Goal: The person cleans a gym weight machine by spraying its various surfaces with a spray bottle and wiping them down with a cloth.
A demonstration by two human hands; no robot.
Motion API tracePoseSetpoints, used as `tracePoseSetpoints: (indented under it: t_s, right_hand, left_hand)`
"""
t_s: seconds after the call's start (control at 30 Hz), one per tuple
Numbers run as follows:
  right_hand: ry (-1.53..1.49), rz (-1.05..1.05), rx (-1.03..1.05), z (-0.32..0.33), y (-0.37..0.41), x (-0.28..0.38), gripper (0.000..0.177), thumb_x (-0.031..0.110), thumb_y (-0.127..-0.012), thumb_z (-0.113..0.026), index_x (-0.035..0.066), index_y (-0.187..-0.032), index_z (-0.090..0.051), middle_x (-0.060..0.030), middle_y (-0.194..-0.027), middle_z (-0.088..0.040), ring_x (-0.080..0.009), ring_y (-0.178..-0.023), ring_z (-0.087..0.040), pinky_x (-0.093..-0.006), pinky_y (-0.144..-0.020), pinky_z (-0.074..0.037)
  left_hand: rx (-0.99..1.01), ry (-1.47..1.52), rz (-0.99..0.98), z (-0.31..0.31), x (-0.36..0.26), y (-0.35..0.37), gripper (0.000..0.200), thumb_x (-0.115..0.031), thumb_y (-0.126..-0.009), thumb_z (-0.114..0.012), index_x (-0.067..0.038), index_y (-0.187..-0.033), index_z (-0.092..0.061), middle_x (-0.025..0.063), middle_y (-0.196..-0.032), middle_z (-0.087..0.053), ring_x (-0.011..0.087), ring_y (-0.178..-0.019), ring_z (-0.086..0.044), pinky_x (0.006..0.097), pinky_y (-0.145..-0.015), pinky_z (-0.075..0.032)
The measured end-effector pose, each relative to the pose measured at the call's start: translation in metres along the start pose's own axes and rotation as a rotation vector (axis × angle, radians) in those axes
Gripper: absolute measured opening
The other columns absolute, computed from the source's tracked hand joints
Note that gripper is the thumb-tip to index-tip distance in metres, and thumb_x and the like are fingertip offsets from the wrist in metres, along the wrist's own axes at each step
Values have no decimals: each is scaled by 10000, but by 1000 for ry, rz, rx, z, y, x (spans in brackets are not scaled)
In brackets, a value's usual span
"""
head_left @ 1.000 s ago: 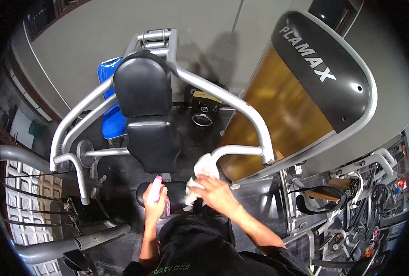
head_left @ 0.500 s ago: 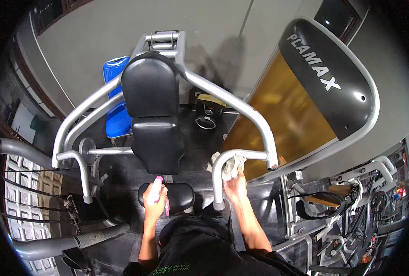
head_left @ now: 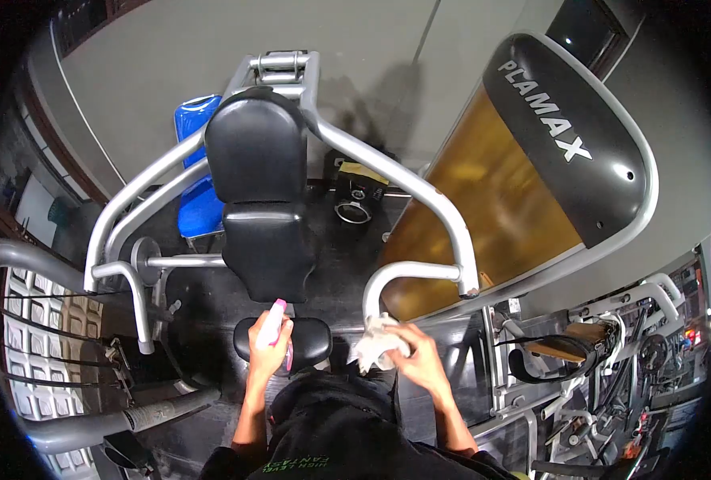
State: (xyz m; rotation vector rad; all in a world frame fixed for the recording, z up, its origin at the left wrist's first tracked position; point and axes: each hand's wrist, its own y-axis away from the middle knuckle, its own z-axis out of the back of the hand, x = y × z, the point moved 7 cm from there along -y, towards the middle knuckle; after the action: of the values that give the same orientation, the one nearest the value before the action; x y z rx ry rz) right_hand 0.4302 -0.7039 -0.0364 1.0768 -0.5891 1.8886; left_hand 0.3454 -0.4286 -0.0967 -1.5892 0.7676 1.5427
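Note:
My left hand is wrapped round a white and pink spray bottle, in front of the machine's black seat. A crumpled whitish cloth is gripped in my right hand. The cloth lies around the lower end of the silver right handle and hides that end. Between the two handles stands the black padded backrest. On the other side, the left handle hangs free of my hands.
A PLAMAX weight-stack cover rises on the right. Behind the backrest are a blue padded bench and a black speaker-like box. Other gym machines stand at the right, and a curved grey frame at the lower left.
My right hand and the cloth have moved down and left, from beside the right handle's bend to its lower end. My left hand still holds the bottle. The view has shifted slightly.

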Motion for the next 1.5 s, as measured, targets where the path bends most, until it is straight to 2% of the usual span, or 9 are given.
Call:
tracePoseSetpoints:
  t_s: [0.2,0.43,0.63,0.73,0.83,0.87,1.23,1.4,1.5]
  right_hand:
    - [85,179,-507,39,-38,40,496,-60,-759,-623,75,-1236,-628,-206,-1349,-494,-349,-1271,-477,-381,-1051,-383]
    - [503,258,-329,-26,-58,28,507,-91,-745,-582,134,-1199,-597,-231,-1402,-398,-439,-1319,-373,-464,-1085,-365]
    - [116,47,-270,-26,-3,-44,468,-25,-857,-558,128,-1295,-497,-184,-1276,-528,-349,-1165,-545,-416,-934,-484]
    - [-365,-319,-181,-34,2,-118,377,220,-992,-505,132,-1353,-440,-10,-1195,-558,-102,-1016,-559,-294,-704,-533]
    - [-515,-236,-406,-23,-26,-114,397,176,-989,-516,108,-1369,-422,-14,-1183,-562,-101,-977,-570,-275,-717,-528]
    - [-734,-295,-459,-20,-31,-92,425,147,-971,-538,11,-1360,-433,-119,-1240,-578,-172,-1115,-538,-315,-968,-410]
    - [27,105,26,-5,-14,17,528,-35,-738,-638,161,-1228,-634,-184,-1205,-576,-345,-1068,-586,-383,-935,-475]
    - [338,320,-343,36,-57,59,549,-54,-724,-640,177,-1223,-635,-175,-1250,-543,-374,-1157,-527,-419,-980,-459]
    - [540,306,-180,15,-104,66,389,79,-773,-652,191,-1145,-652,-128,-1213,-558,-364,-1121,-524,-445,-952,-460]
  left_hand:
    - [79,-29,-32,-13,-10,4,70,-13,-863,-649,-1,-912,-601,32,-670,-591,87,-531,-573,239,-502,-462]
    - [120,-62,-6,-20,-17,18,50,25,-857,-612,25,-907,-609,47,-743,-602,89,-572,-576,245,-539,-466]
    - [134,-88,1,-16,-8,21,62,25,-853,-619,27,-913,-606,53,-748,-607,90,-577,-579,243,-534,-468]
    - [112,-57,-39,-19,-8,16,78,-24,-854,-662,0,-915,-621,31,-677,-605,91,-522,-579,242,-488,-463]
    - [127,-51,-9,-22,-7,12,80,-25,-850,-666,2,-911,-621,33,-679,-607,92,-520,-580,243,-486,-462]
    - [134,-53,-10,-23,-8,11,80,-25,-850,-666,2,-911,-621,33,-679,-607,92,-520,-580,243,-486,-462]
    - [139,-50,-6,-25,0,4,60,-18,-857,-649,3,-899,-612,32,-666,-583,90,-531,-564,245,-508,-448]
    - [132,-25,12,-27,-11,-3,59,-3,-853,-648,10,-889,-604,32,-668,-587,85,-543,-564,241,-515,-449]
    - [110,-17,-7,-25,-13,-2,63,-3,-850,-652,12,-887,-603,35,-674,-593,88,-548,-569,237,-520,-455]
